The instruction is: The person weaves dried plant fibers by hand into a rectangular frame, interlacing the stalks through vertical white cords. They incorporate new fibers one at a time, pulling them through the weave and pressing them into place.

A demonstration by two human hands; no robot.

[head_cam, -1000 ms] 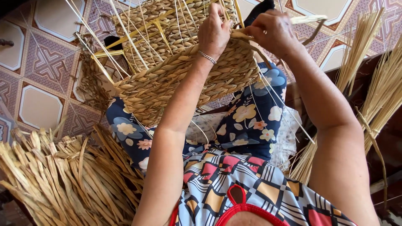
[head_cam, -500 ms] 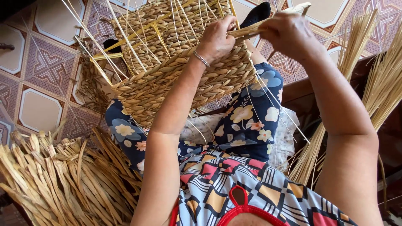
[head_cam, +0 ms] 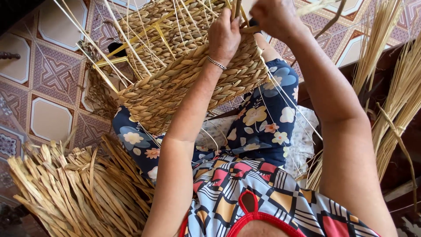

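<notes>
Half-woven straw basket (head_cam: 184, 74) propped on lap, over patterned tile floor (head_cam: 48, 79); dried straw bundle (head_cam: 74, 193) lower left. Left hand (head_cam: 224, 36) clamped on basket rim, fingers curled. Right hand (head_cam: 274, 17) fisted round straw strand (head_cam: 250, 30) at rim

One woven basket (head_cam: 184, 74), two hands, left hand (head_cam: 224, 37) and right hand (head_cam: 274, 17), one silver bracelet (head_cam: 216, 64), two bundles of dry straw, one at left (head_cam: 74, 188), one at right (head_cam: 394, 92)
</notes>
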